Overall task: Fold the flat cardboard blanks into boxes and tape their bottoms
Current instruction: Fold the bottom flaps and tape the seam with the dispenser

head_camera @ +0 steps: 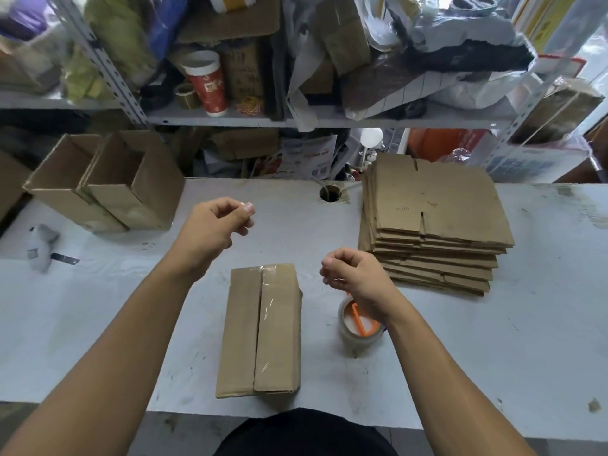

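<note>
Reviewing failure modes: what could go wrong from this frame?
1. Both hands, left and right, hover with curled fingers above the box; if clear tape is stretched between them, which I cannot tell, it could stick to itself.
2. The tape roll sits under the right wrist and could get knocked.
3. The blank stack is uneven and could slide.

left hand [215,227]: raised mid-air, fingers loosely curled, thumb near fingertips, nothing seen held
right hand [353,273]: raised nearer, right of centre, fingers curled, nothing seen held
forearms: bare, both extended forward, converging toward centre
</note>
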